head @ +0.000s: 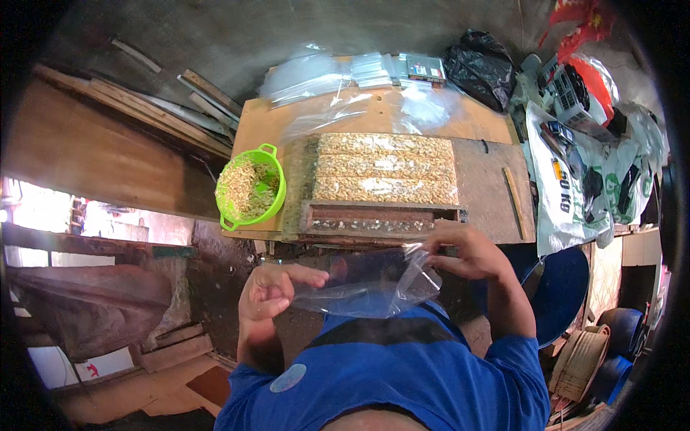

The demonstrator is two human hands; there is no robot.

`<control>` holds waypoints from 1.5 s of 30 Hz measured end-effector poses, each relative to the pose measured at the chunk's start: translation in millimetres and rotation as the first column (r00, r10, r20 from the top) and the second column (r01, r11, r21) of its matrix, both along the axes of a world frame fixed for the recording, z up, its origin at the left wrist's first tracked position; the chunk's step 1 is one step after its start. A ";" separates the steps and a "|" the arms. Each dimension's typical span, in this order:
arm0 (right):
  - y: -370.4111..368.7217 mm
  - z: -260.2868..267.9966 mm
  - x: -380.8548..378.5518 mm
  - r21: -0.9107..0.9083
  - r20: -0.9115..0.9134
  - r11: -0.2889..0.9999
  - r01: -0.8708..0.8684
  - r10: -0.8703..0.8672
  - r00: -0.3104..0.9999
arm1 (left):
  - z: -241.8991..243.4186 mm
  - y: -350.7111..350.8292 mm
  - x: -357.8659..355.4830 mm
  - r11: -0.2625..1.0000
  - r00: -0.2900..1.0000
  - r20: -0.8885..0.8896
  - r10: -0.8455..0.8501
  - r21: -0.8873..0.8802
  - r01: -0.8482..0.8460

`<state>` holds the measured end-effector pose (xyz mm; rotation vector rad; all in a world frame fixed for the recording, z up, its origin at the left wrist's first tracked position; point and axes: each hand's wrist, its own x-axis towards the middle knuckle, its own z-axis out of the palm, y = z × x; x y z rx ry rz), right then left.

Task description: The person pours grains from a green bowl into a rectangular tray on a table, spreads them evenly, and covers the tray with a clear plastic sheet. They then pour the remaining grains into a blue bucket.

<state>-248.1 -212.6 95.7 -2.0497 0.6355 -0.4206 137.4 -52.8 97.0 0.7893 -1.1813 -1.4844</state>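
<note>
A clear plastic bag [372, 296] spans the gap between my hands, in front of my blue shirt and just below the table's near edge. My left hand [272, 291] holds its left end, index finger stretched along it and thumb below. Pinched in my right hand [469, 250] is the bag's crumpled right end. Past the bag, a narrow wooden mould [372, 215] with light crumbs inside lies along the near edge of the table. Directly behind it are three long bars of pale puffed grain or nuts [385, 168], side by side with shiny, film-like surfaces.
A green plastic colander-shaped basin [281, 188] with loose grain stands left on the wooden table [480, 121]. Stacks of clear bags [307, 78] and a black plastic bag [480, 70] lie at the back. A wooden stick [513, 202] is at right, beside a white sack [550, 226].
</note>
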 end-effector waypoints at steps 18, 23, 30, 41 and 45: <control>41.9 76.4 34.5 -0.454 -0.118 0.880 -0.142 0.099 0.988 | 5.7 -54.5 -61.9 0.888 0.657 0.752 0.042 -0.329 0.321; 39.9 67.7 6.8 -0.344 -0.196 0.939 0.011 -0.083 0.977 | -15.5 -44.9 -40.0 0.929 0.626 0.776 0.078 -0.285 0.237; 17.0 38.2 -3.5 -0.441 -0.257 0.854 0.275 -0.413 0.874 | -18.7 -72.6 -19.7 0.886 0.397 0.848 0.351 -0.438 0.152; 35.5 17.2 -18.1 -0.795 0.410 0.218 0.566 -0.494 0.766 | -7.1 -50.8 -23.7 0.464 0.102 0.458 0.883 -0.885 -0.047; 56.0 -33.5 -25.0 -0.801 0.239 0.334 0.497 -0.584 0.776 | -62.6 -34.6 -35.9 0.600 0.141 0.586 0.798 -0.795 -0.087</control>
